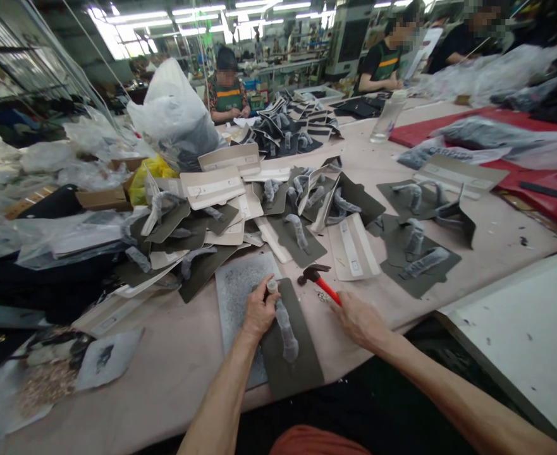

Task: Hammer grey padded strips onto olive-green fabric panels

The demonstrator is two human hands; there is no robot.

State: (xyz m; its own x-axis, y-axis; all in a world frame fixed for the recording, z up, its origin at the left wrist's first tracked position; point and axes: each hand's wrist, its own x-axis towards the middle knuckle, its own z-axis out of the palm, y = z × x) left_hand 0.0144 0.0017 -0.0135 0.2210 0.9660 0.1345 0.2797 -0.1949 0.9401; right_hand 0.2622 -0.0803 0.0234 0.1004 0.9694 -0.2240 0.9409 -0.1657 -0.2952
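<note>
My left hand (260, 311) is closed around a short pale cylindrical punch (272, 286), held upright at the upper edge of a dark olive panel (301, 341). A handle wrapped in clear plastic (286, 332) is fixed along that panel, just below my fingers. Under the panel's left side lies a speckled grey slab (235, 294). To the right, my right hand (361, 319) grips a claw hammer (328, 289) by its red handle. Its dark head is a little right of the punch and apart from it. Small metal bits (323, 296) lie beside the hammer.
Many similar panels with wrapped handles (301, 237) are heaped across the table beyond my hands. A clear bottle (388, 120) stands farther back. At left are plastic bags and a pile of small copper-coloured pieces (45, 385). Several people sit at the far side.
</note>
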